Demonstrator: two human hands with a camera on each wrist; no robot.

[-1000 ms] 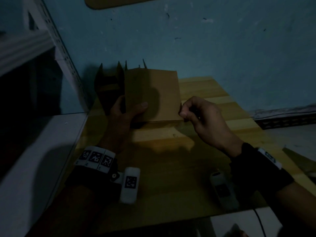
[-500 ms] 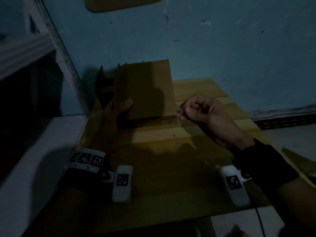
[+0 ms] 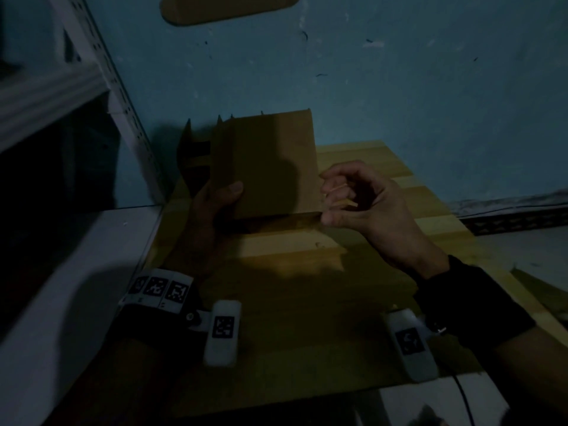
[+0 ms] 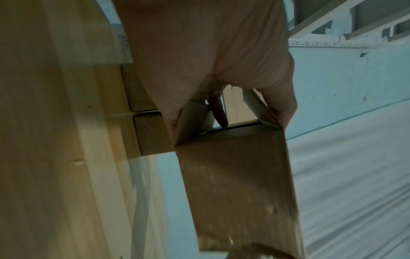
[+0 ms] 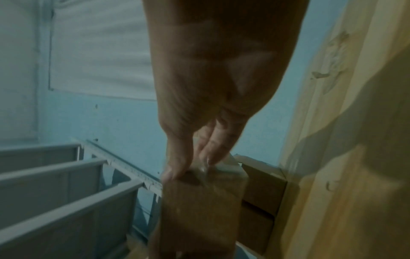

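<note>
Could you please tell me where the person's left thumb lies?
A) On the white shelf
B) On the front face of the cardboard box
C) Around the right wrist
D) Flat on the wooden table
B: in the head view the left hand grips the cardboard box at its lower left, with the thumb pressed on the front face.

The table (image 3: pixel 307 318) was of pale wood planks, and its far edge met the blue wall (image 3: pixel 399 87). A white surface (image 3: pixel 76 272) lay along its left side. In the far left corner, two brown cartons (image 3: pixel 196 155) stood on the wood, close together and against the wall. The box (image 3: pixel 270 167) in the left hand (image 3: pixel 215 210) was over the far part; if it touched the wood could not be told.
</note>
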